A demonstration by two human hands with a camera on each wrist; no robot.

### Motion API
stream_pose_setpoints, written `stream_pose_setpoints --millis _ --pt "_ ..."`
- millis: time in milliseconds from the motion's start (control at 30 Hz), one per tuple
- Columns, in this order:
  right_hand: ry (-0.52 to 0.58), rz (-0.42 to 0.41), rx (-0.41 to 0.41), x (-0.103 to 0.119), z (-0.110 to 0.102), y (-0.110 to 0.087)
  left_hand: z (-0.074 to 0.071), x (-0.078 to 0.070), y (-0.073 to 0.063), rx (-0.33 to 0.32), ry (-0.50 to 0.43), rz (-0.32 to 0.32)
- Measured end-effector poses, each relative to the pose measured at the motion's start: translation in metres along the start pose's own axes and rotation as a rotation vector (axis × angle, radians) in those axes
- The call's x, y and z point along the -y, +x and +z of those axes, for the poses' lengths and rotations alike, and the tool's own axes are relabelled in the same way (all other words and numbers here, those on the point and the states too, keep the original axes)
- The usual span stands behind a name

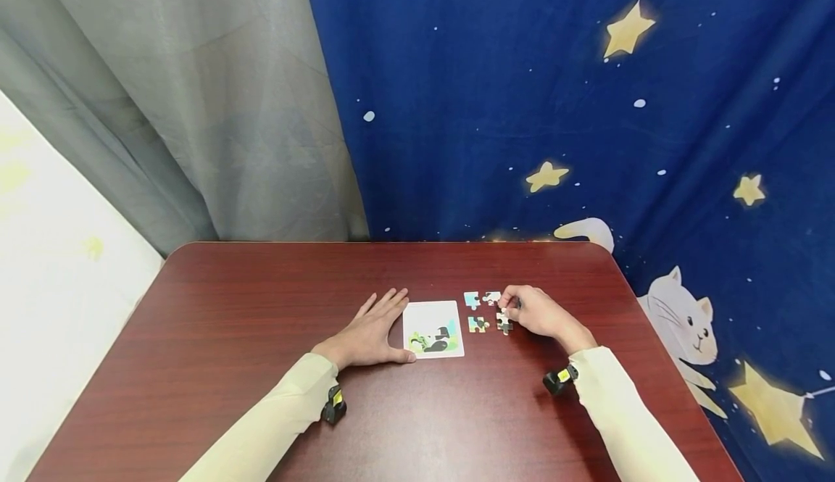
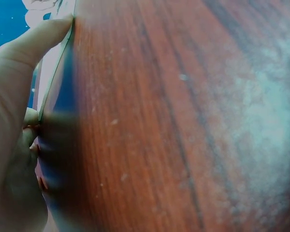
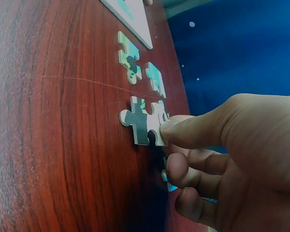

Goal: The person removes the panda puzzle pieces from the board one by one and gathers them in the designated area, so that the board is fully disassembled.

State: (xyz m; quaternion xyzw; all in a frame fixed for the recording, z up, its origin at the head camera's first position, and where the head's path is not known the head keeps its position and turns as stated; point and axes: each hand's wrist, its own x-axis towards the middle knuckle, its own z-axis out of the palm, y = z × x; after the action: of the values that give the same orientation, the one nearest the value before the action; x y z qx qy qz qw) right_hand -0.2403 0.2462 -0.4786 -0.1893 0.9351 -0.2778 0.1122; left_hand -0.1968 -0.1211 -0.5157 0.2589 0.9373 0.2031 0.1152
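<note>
A square white puzzle board (image 1: pixel 427 315), with part of a panda picture along its lower side, lies flat on the table. My left hand (image 1: pixel 370 333) is spread at the board's left side, its thumb on the near edge. To the right of the board, my right hand (image 1: pixel 538 313) pinches a black-and-white puzzle piece (image 3: pixel 141 123) between thumb and forefinger, the other fingers curled. Beside it lie a green, black and blue piece (image 1: pixel 478 324), a light blue piece (image 1: pixel 472 299) and a pale piece (image 1: pixel 491 298). Beneath the curled fingers, another blue piece (image 3: pixel 170 184) is partly hidden.
The dark red wooden table (image 1: pixel 261 286) has rounded far corners. Behind it hang a grey curtain (image 1: pixel 261 105) and a blue curtain (image 1: pixel 470 105) with stars and a cat. Each wrist wears a small black camera, the left camera (image 1: pixel 334 406) and right camera (image 1: pixel 559 379).
</note>
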Motion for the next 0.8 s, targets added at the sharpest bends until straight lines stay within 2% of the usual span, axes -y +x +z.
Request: stream_pose_setpoints --millis 200,433,667,800 --pt "-0.053 0.013 -0.019 0.0 0.002 0.003 0.001 0.0 -0.001 -0.001 -0.001 -0.001" --pt "-0.111 -0.012 -0.024 0.016 0.003 0.006 0.002 0.002 0.0 0.004 -0.004 -0.005" --pt "-0.142 -0.015 0.045 0.044 0.011 0.01 0.001 0.002 0.0 0.015 -0.003 -0.013" --pt "-0.127 -0.06 0.073 0.054 0.019 0.015 0.001 0.002 0.0 0.012 0.001 -0.01"
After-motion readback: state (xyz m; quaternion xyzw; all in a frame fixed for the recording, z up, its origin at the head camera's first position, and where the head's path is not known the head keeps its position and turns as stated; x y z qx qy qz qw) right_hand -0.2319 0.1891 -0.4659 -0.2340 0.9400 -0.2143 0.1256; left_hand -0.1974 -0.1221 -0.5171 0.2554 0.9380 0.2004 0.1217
